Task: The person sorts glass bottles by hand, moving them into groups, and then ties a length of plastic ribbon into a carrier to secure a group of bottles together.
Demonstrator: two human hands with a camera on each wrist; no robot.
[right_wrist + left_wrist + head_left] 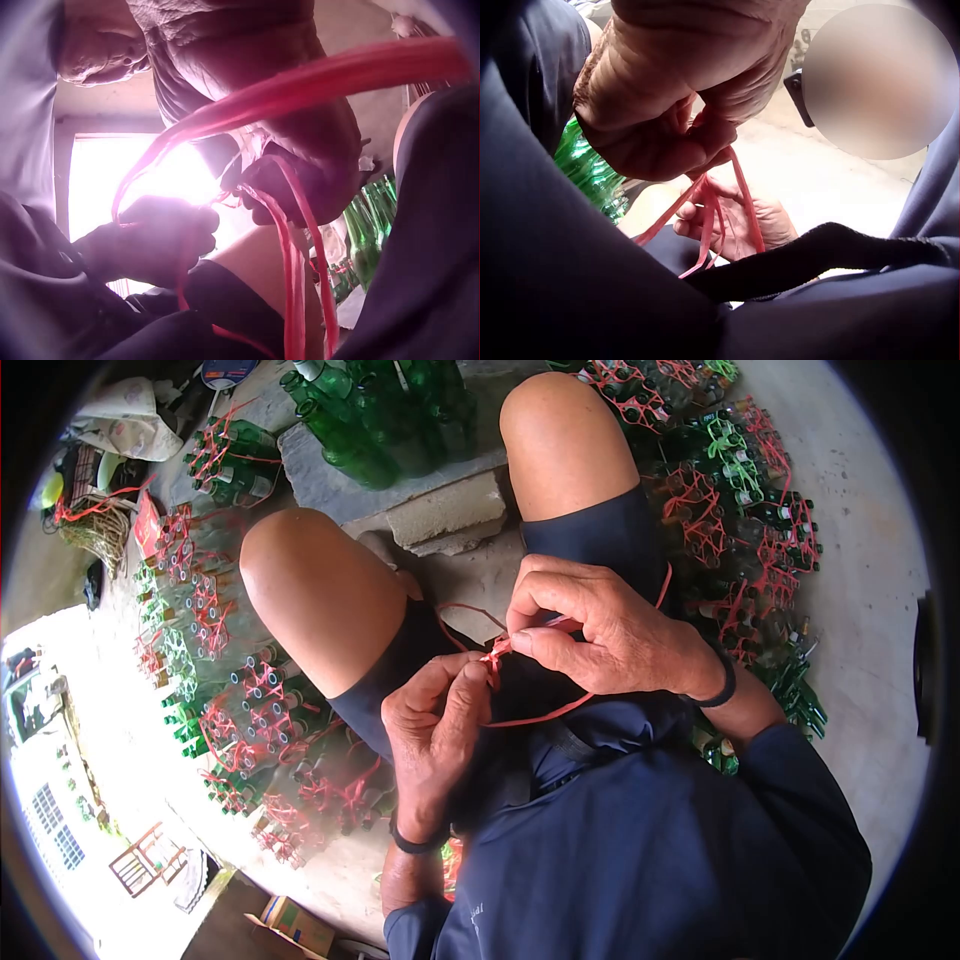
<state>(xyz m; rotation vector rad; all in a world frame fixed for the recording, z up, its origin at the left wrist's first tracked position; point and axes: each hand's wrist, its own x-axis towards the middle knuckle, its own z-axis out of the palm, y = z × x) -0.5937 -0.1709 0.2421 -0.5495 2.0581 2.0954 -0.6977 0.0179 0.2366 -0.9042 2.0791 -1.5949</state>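
In the head view, both hands meet over the seated person's lap, working a red plastic string (548,716). Thumb and forefinger of the left hand (432,725) pinch it at a small knotted bunch (496,654). Close beside that bunch, the right hand (610,632) pinches the string between thumb and curled fingers. A loose loop hangs below the hands, and one end runs up past the right hand. The left wrist view shows several red strands (748,201) hanging from the pinching fingers. A broad strand (300,81) crosses near the camera in the right wrist view.
Green glass bottles (385,425) stand on a stone slab (325,482) beyond the knees. Bottle bundles tied with red string (265,705) crowd the floor at left, with more tied bundles (700,510) at right. A cardboard box (298,928) sits at lower left.
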